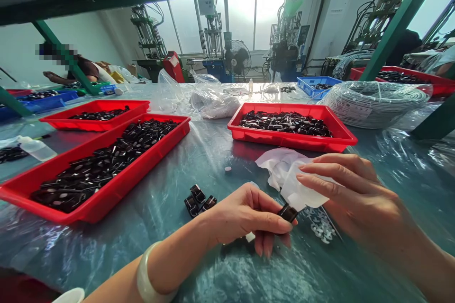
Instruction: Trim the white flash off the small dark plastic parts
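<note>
My left hand pinches a small glossy black part between thumb and fingers, low over the table. Just to its right, my right hand grips a crumpled, thin white cloth, and a corner of it hangs against the black part. The right thumb is mostly hidden. Small translucent white pieces lie in a pile beneath the right hand. Left of my left wrist, several loose black parts sit in a cluster. One small white piece lies alone beyond my left hand.
Red trays of black parts stand ahead and at left. Farther off are a wrapped coil of grey tubing, a blue tray and plastic bags. Green posts frame the bench. Another person sits at far left.
</note>
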`<state>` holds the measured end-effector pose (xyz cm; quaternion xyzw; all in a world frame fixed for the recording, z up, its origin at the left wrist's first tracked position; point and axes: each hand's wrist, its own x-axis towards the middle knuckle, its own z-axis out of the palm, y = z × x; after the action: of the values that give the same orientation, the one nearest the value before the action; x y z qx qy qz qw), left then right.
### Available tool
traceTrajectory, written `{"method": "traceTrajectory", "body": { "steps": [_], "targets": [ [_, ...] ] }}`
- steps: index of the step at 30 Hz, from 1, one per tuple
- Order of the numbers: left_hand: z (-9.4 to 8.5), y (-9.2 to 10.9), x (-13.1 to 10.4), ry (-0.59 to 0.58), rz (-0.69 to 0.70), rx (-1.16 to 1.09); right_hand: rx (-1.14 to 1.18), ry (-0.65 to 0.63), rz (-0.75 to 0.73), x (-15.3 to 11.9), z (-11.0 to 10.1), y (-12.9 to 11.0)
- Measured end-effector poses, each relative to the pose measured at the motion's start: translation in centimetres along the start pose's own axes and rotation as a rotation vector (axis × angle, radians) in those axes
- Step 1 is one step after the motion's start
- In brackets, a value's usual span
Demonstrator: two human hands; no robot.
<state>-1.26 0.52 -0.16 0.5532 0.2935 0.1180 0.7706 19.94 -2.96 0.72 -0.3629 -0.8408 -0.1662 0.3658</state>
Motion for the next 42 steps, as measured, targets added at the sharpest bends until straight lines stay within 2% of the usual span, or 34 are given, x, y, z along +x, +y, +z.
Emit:
{"method": "traceTrajectory", "body": {
  "steps": [8, 27, 33, 42],
  "targets": [
    [-0.15, -0.13, 0.07, -0.019, 0.005, -0.020, 0.044, 0.026, -0.040, 0.02, 0.01, 0.27],
    [-0.08, 0.03, -0.17, -0.019, 0.013, -0.031, 0.102, -0.016, -0.101, -0.15, -0.28, 0.60],
    [-0.07, 0.11, -0.21, -0.004, 0.000, -0.036, 0.090, -0.037, -0.096, -0.11, -0.30, 0.75],
    [-0.05, -0.14, -0.06, -0.022, 0.005, -0.070, 0.046, 0.000, -0.069, -0.07, -0.02, 0.35]
  ]
}}
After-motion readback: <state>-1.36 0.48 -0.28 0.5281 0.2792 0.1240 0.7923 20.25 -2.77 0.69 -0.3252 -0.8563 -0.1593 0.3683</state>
